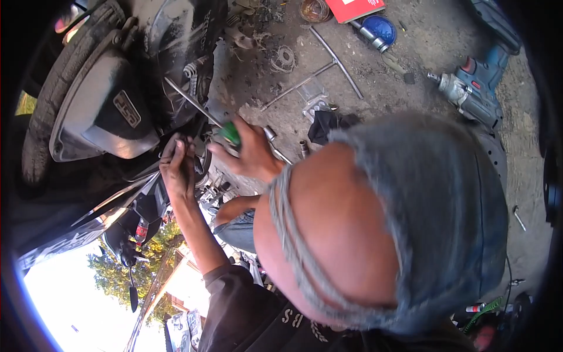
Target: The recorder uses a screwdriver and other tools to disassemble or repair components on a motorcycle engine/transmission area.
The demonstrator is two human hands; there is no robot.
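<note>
A screwdriver [230, 134] with a green handle and long metal shaft is in my right hand [253, 151]. Its shaft slants up and to the left, the tip lying in front of a dusty scooter's dark side near a coil spring [190, 71]. My left hand [178, 163] is raised beside the scooter's lower edge, just left of the right hand. Its fingers are pinched together, and whatever sits between them is too small to make out. Left of both hands is the scooter's grey and black cover [108, 108]. My bent knee [328, 223] in torn denim hides the right forearm.
On the dirty ground lie a T-handle wrench [334, 61], a cordless impact wrench [469, 94], a blue round dish [379, 30], a red booklet [356, 8] and a black cloth [329, 125]. A socket [270, 133] lies by my right hand. A small tool [519, 218] is farther right.
</note>
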